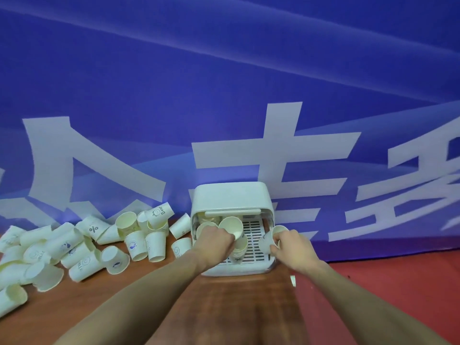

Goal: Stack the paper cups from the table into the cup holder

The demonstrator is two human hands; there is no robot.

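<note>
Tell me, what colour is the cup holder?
The cup holder is white, with a slatted white tray inside. The head view, the only one, shows it.

Event venue: printed blue banner (224,95) backdrop

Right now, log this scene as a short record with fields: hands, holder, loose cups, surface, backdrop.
left hand: left hand grips a nested cup stack over the holder's slotted tray
right hand: right hand holds a single cup at the holder's right edge
holder: white cup holder, lid raised, more cups inside at the back
loose cups: pile of paper cups lying mostly on their sides, left of the holder
surface: wooden table
backdrop: blue banner with white characters
</note>
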